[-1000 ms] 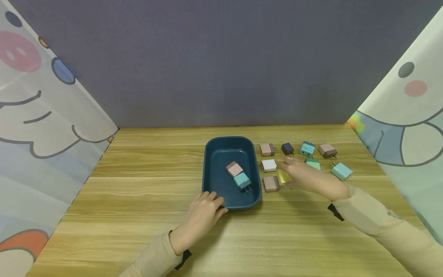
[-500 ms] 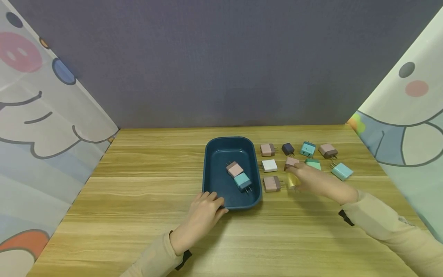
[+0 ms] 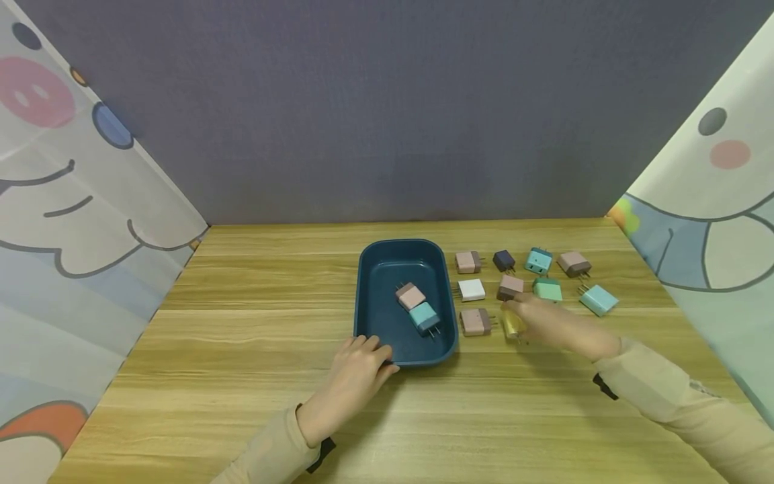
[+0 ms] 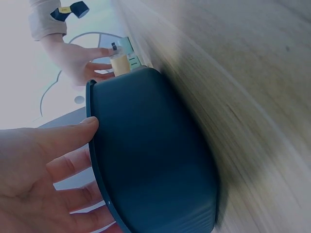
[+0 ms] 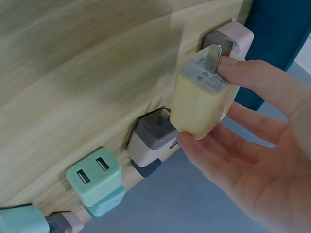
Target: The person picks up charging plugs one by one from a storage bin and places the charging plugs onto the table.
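My left hand (image 3: 353,373) grips the near left corner of a dark blue plastic tray (image 3: 376,321). In the left wrist view its thumb (image 4: 73,137) lies on the outside at the rim, with the fingers on the inner side. A pink charger plug (image 3: 410,295) and a turquoise one (image 3: 424,316) lie inside the tray. Right of it, my right hand (image 3: 559,324) pinches a yellow charger plug (image 5: 197,104) between thumb and fingers, prongs exposed. Close by are a pink-and-brown charger (image 3: 476,322) to the left and another brownish-pink charger (image 3: 510,288) behind.
More chargers lie on the wooden table (image 3: 254,323) right of the tray: white (image 3: 471,290), pink (image 3: 467,262), dark navy (image 3: 504,260), blue (image 3: 538,260), green (image 3: 547,289), brown-pink (image 3: 573,263) and light blue (image 3: 598,300). A grey panel (image 3: 405,121) stands behind the table.
My right hand has moved right and slightly nearer with the yellow charger, uncovering a brownish-pink charger and the prongs of the pink-and-brown one. The left hand and tray stay put.
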The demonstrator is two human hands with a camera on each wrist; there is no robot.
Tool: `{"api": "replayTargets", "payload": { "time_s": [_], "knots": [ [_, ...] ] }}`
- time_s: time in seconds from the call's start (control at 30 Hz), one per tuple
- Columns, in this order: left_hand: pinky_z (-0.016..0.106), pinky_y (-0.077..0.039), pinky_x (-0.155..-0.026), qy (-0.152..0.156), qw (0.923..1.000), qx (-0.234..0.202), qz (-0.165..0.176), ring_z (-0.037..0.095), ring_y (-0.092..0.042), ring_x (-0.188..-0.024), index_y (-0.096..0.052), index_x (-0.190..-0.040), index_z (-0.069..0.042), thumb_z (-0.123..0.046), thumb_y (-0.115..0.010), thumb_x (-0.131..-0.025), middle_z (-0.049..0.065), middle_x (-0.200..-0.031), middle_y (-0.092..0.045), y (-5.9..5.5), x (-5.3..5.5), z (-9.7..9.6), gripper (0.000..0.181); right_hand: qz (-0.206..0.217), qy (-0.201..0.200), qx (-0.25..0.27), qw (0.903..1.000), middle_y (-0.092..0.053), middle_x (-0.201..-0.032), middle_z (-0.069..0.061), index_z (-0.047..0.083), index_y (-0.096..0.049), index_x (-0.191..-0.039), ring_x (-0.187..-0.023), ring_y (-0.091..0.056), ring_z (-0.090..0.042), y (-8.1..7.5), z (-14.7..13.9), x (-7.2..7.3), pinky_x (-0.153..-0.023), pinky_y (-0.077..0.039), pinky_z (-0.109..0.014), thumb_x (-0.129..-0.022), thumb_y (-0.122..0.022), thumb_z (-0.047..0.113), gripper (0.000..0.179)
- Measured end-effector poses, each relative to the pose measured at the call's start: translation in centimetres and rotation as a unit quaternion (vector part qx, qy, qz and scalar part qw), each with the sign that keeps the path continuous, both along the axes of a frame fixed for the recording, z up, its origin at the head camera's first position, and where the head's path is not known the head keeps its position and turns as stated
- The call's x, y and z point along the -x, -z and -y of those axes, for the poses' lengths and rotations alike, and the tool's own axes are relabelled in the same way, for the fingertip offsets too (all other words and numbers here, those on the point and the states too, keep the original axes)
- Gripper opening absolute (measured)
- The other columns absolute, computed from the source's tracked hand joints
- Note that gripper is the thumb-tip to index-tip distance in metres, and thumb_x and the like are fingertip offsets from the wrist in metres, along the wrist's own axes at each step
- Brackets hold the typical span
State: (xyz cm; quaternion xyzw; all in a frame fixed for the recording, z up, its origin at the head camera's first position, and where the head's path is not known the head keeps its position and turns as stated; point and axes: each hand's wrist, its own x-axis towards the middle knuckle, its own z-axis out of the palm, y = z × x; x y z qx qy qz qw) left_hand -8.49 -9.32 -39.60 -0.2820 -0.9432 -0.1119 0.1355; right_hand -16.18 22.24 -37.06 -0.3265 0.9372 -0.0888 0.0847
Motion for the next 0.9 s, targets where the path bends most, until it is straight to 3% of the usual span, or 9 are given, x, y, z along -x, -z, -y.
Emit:
{"api": "replayTargets", "payload": {
  "time_s": [0.6, 0.9],
  "knots": [
    [0.028, -0.039, -0.063, -0.005, 1.0, 0.007, 0.005, 0.012, -0.042, -0.061, -0.061, -0.071, -0.017, -0.03, -0.068, -0.076, -0.005, -0.066, -0.047, -0.1, 0.0, 0.0, 0.015, 0.025, 0.016, 0.004, 0.9996, -0.054, -0.095, -0.025, -0.009, -0.055, -0.105, -0.083, -0.056, -0.036, 1.2, -0.5, 0.4, -0.067, -0.049, -0.038, -0.062, -0.073, -0.004, 0.047],
    [0.034, -0.043, -0.07, -0.003, 1.0, 0.005, 0.002, 0.014, -0.045, -0.063, -0.061, -0.072, -0.016, -0.029, -0.068, -0.076, -0.004, -0.067, -0.049, 0.0, 0.0, 0.0, 0.015, 0.02, 0.007, 0.001, 0.9998, -0.055, -0.093, -0.024, -0.01, -0.055, -0.104, -0.083, -0.056, -0.036, 1.4, -0.6, 0.5, -0.067, -0.049, -0.038, -0.061, -0.073, -0.005, 0.047]
  ]
}}
